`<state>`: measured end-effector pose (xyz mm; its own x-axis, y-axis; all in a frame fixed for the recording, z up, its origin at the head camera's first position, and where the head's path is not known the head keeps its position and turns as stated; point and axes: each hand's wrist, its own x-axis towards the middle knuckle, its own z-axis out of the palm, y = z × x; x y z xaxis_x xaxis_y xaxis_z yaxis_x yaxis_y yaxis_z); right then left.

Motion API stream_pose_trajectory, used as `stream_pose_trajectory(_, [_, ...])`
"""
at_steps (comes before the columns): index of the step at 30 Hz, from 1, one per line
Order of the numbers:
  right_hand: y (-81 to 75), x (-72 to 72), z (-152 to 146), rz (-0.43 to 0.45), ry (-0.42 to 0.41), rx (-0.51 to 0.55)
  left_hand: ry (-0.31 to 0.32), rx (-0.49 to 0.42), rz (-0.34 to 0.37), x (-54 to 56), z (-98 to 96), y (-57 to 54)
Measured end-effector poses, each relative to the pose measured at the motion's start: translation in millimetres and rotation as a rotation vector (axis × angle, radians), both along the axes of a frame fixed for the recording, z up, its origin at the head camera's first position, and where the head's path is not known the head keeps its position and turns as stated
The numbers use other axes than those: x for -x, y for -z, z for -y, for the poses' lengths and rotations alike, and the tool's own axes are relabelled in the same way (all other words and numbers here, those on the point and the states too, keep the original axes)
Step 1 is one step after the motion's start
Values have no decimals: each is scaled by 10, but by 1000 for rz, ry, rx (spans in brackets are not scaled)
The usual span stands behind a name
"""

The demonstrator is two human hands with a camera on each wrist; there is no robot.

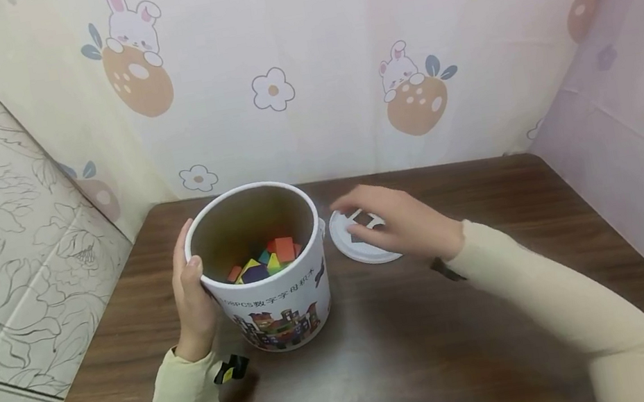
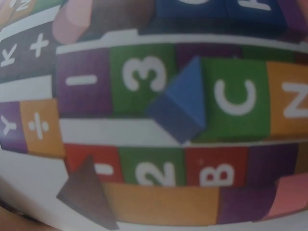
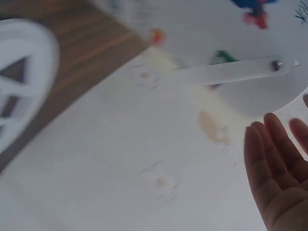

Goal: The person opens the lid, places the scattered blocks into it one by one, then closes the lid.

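A white bucket printed with pictures of blocks stands on the table, its mouth uncovered. Coloured blocks in red, yellow, green and dark blue lie at its bottom. My left hand holds the bucket by its left side, thumb at the rim. Lettered and numbered blocks of the bucket's printed picture fill the left wrist view. To the right of the bucket, my right hand hovers with nothing in it, fingers loosely extended. Partly hidden under it is a round white lid with shaped cut-outs.
The dark wooden table ends at a curtain printed with rabbits and flowers. More fabric hangs along the left and right sides. A white handle strap runs along the bucket in the right wrist view.
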<state>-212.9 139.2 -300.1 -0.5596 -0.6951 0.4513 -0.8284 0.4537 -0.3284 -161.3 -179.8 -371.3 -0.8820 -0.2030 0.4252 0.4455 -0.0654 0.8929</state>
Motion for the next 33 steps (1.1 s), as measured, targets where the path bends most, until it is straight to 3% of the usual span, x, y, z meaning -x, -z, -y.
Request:
stream_pose_trajectory(8, [512,-80,-831,38,268,-57,-3,8,-4,6,-1,7])
stream_pose_trajectory(12, [728,-150,-1181,146,396,-114,-7,10,3,0,-3,11])
stream_pose_trajectory(17, [880,-254,-1507,296,524,-194,-8,24,10,-2,1,4])
stream_pose_trajectory(25, [1077,-305,-1812,328,573,-329,-9,24,18,-1,-2,1])
stream_pose_trajectory(33, [1167,-284,-1856,365,587,-312,-7,29,15,2,0,2])
